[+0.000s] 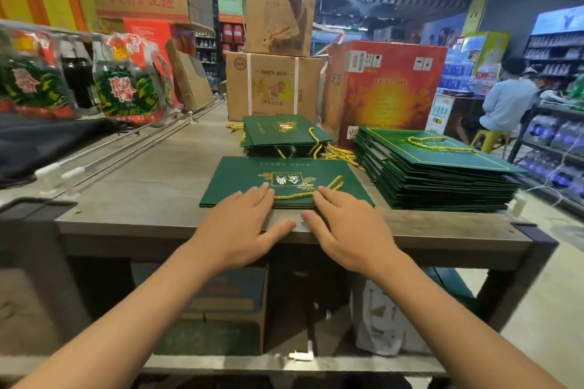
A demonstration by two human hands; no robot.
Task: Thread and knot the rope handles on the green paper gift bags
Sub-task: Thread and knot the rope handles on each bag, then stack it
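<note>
A flat green paper gift bag [243, 177] with a gold emblem lies at the table's near edge. A yellow rope handle [328, 188] loops across its top face. My left hand [243, 227] rests flat on the bag's near edge, fingers spread. My right hand [344, 227] lies flat beside it, fingertips touching the rope's end. Neither hand grips anything. A tall stack of green bags [442, 174] sits to the right with a rope on top. A smaller stack [281, 134] lies behind, beside loose yellow ropes [339, 153].
Cardboard boxes [271, 85] and a red carton [388, 88] stand at the table's [142, 186] far side. Packaged goods [126, 82] lean at the left. A person in a light shirt [505, 104] sits on a yellow stool at the right, by store shelves.
</note>
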